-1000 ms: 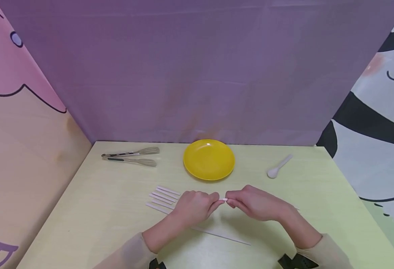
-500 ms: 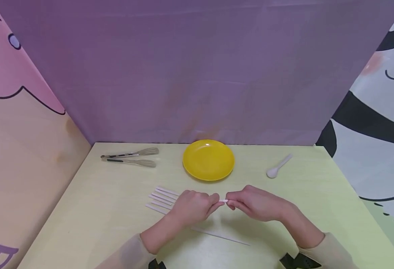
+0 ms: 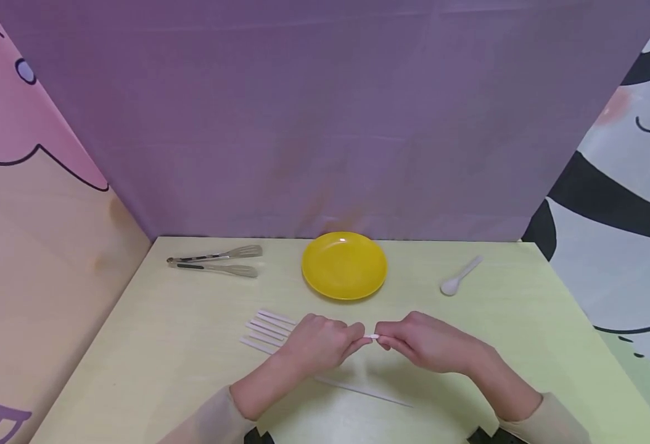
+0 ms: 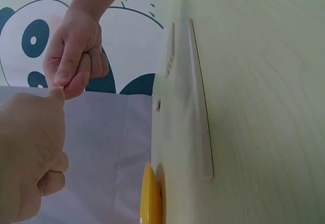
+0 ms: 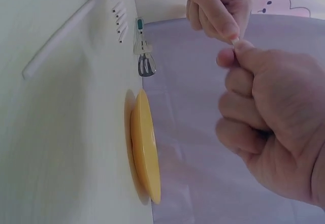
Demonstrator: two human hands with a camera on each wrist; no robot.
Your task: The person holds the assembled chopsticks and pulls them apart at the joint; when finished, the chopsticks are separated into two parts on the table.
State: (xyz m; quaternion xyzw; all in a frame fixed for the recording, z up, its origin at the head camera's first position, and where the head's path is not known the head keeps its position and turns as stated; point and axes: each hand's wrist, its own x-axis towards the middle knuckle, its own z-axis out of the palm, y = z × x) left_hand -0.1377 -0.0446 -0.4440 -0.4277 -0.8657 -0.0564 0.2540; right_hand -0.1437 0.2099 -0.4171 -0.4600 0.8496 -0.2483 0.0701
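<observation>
My left hand (image 3: 325, 339) and my right hand (image 3: 436, 345) meet fingertip to fingertip above the table. Between them they pinch a small white piece (image 3: 372, 336); most of it is hidden in the fingers, and I cannot tell its kind. In the right wrist view the right hand (image 5: 279, 112) has its other fingers curled in, facing the left hand (image 5: 218, 8). Several pale sticks (image 3: 266, 327) lie side by side, partly behind the left hand. One long pale stick (image 3: 364, 391) lies nearer me, below the hands.
A yellow plate (image 3: 344, 266) sits at the table's back middle. Tongs (image 3: 214, 260) lie spread at the back left, a pale spoon (image 3: 458, 277) at the back right. More sticks (image 4: 171, 49) show in the left wrist view. A purple cloth (image 3: 336, 123) hangs behind the table.
Both hands have come slightly toward me, and the right hand has shifted a little to the right, showing slightly more of the white piece. The things on the table stay put.
</observation>
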